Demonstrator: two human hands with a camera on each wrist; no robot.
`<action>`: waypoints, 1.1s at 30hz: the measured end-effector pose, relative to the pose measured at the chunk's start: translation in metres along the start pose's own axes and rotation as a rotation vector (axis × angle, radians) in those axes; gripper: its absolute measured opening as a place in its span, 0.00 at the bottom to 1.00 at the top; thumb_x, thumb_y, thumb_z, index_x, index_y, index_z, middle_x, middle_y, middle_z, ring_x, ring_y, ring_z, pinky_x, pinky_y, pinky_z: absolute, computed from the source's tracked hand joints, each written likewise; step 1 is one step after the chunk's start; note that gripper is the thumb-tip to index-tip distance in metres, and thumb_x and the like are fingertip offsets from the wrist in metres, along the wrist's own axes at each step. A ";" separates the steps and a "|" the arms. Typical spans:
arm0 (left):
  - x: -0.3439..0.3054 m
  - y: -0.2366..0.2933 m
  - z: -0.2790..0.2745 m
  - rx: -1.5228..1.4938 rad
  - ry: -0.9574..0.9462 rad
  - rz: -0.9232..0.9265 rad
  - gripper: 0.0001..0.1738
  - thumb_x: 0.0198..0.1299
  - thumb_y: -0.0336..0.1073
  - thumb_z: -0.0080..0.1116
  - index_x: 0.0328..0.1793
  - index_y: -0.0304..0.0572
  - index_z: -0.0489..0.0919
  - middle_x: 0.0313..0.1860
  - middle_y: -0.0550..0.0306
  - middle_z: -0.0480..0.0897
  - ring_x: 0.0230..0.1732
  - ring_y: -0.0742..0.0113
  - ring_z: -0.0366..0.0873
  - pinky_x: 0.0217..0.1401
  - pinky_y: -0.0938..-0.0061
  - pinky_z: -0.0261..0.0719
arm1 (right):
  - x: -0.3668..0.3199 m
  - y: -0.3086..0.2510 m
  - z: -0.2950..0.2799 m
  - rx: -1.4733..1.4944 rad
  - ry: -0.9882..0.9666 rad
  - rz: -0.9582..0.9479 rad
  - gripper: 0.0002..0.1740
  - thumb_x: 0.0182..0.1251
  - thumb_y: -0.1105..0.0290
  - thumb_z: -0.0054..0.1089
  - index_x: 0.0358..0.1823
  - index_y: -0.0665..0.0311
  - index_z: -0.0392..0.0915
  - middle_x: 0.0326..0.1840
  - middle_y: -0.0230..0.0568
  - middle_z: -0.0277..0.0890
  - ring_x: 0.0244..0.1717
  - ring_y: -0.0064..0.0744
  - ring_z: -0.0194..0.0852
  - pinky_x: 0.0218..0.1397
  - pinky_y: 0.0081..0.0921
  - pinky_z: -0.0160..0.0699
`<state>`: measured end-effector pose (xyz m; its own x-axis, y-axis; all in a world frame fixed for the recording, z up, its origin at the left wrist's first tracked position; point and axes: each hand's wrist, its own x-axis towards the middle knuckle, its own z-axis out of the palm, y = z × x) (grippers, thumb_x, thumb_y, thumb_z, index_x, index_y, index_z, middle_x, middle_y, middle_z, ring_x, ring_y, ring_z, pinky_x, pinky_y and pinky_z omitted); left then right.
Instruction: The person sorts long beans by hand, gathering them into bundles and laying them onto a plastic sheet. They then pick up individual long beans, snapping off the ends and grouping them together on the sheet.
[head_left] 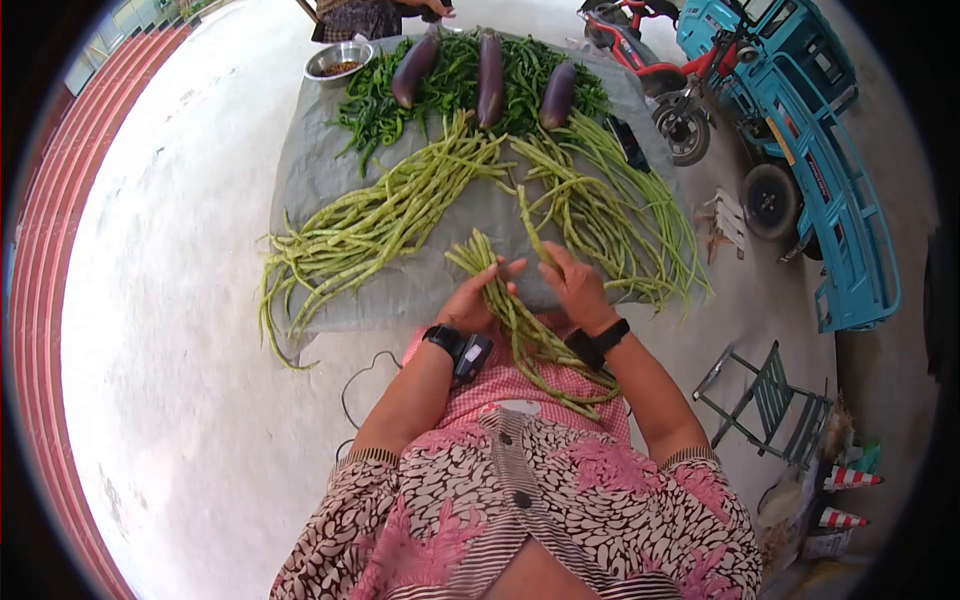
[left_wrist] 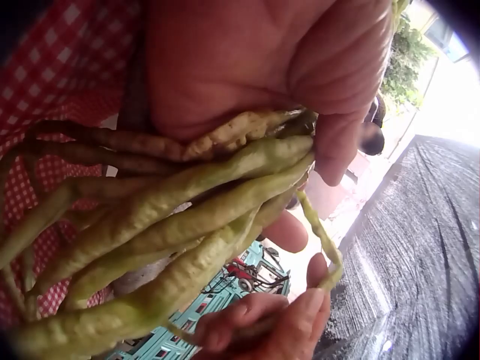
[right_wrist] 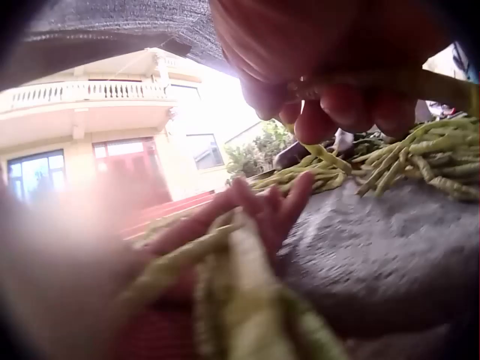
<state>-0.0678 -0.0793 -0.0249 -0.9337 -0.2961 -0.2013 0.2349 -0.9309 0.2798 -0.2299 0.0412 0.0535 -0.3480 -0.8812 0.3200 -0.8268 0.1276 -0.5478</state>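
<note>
My left hand grips a bundle of long green beans in front of my lap; their lower ends trail over the red checked cloth. The left wrist view shows the beans running under the palm and thumb. To its right, my right hand pinches a single long bean, whose tip points toward the table. Curled fingertips hold it in the right wrist view. Beyond both hands lie a left pile of long beans and a right pile of long beans.
A grey sheet covers the table. At its far side, green peppers lie under three eggplants, beside a metal bowl. On the right stand a folding stool and a blue cargo tricycle. Another person is behind the table.
</note>
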 end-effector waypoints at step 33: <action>0.011 -0.005 -0.014 0.005 -0.095 0.018 0.15 0.66 0.40 0.60 0.55 0.47 0.73 0.35 0.63 0.77 0.35 0.66 0.75 0.51 0.66 0.76 | -0.048 -0.051 -0.008 0.015 -0.013 0.002 0.27 0.64 0.58 0.62 0.60 0.65 0.70 0.56 0.51 0.71 0.56 0.52 0.71 0.54 0.42 0.74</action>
<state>-0.0757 -0.0808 -0.0414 -0.9509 -0.2910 -0.1058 0.2510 -0.9245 0.2870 -0.1744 0.0800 0.0722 -0.3438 -0.8867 0.3091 -0.8196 0.1227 -0.5597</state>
